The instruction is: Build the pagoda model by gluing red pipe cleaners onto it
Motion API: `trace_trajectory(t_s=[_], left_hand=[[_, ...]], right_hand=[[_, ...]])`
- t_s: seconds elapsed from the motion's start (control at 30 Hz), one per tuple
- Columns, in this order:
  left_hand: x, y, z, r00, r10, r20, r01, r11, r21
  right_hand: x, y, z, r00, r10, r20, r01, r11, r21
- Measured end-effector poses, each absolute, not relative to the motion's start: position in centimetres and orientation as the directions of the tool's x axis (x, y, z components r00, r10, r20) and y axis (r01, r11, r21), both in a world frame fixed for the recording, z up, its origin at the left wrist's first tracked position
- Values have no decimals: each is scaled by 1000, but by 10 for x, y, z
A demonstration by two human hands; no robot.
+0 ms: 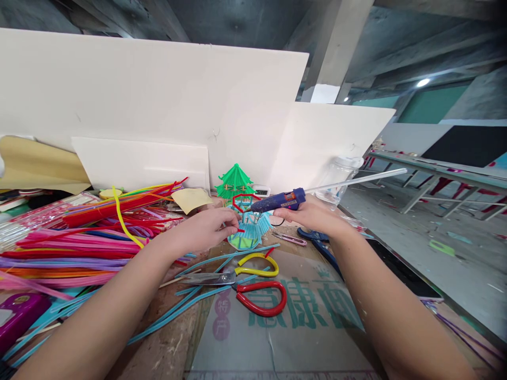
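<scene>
My right hand (pixel 307 214) grips a dark blue hot glue gun (pixel 283 200), a long clear glue stick jutting from its back. Its nozzle points left, over a small model (pixel 249 232) of light blue pipe cleaners with a red frame (pixel 245 197) on top. At the model's left side, the fingers of my left hand (pixel 217 227) pinch a short red pipe cleaner piece (pixel 241 230). A green pipe-cleaner roof (pixel 236 182) stands behind the model. Nearer to me lie scissors (pixel 232 277) with one yellow and one red handle, across light blue pipe cleaners (pixel 178 311).
Bundles of coloured pipe cleaners (pixel 75 248) crowd the left. Blue-handled pliers (pixel 320 245), a pink-handled cutter (pixel 291 239) and a phone-like black slab (pixel 400 269) lie right. A clear jar (pixel 340 177) stands behind my right hand, and white boards (pixel 158 95) rise behind. A printed plastic sheet (pixel 301 338) covers the front.
</scene>
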State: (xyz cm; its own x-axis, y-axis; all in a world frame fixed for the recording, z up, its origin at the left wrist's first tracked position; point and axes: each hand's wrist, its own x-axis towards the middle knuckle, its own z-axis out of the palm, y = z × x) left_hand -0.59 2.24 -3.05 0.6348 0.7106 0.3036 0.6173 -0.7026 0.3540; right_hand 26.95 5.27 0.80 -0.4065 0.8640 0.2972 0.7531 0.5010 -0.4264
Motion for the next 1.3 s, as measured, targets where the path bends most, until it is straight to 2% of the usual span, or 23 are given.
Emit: trace_trajectory(t_s=[0.6,0.83,1.3], left_hand=[[-6,22,-30,622,723,300,630,-690,357],[-5,21,-27,635,715,294,623,-698,354],[-5,20,-26,632,722,281,623,-689,370]], right_hand=[[272,61,1,-465,842,273,706,539,-460],[275,65,-3,-472,822,319,689,570,-448],[280,69,-4,-485,818,309,687,575,-444]])
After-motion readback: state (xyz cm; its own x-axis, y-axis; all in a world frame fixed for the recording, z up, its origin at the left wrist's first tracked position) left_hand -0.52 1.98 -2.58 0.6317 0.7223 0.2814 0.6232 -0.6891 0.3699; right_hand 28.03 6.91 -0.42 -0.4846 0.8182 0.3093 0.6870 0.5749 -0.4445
